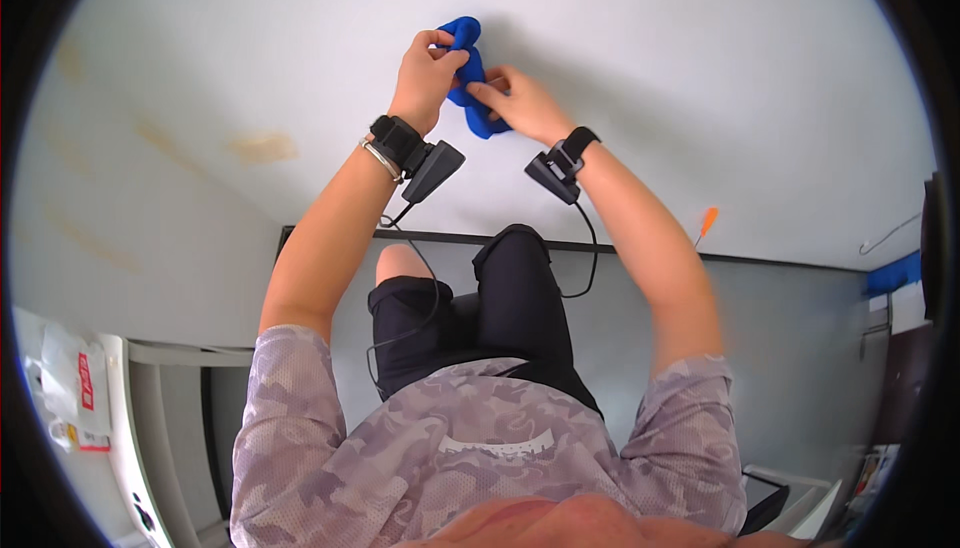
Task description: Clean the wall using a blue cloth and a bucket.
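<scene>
A blue, soft-looking piece (472, 70), long and lumpy with rounded folds, is stretched between my hands over the white table (640, 78). My left hand (427, 73) pinches its upper part between thumb and fingers. Lower down, my right hand (522, 105) grips its right side, with thumb and index finger closed on it. The piece's lower end hangs below the right fingers, and its shadow falls on the table to the right. Parts of it are covered by my fingers, and I cannot make out its exact kind.
Each wrist wears a black strapped device (403, 146) with a cable trailing toward my lap. An orange-handled screwdriver (709, 220) lies near the table's front edge (640, 247) on the right. At the lower left, a white plastic bag (75, 378) rests on a white surface.
</scene>
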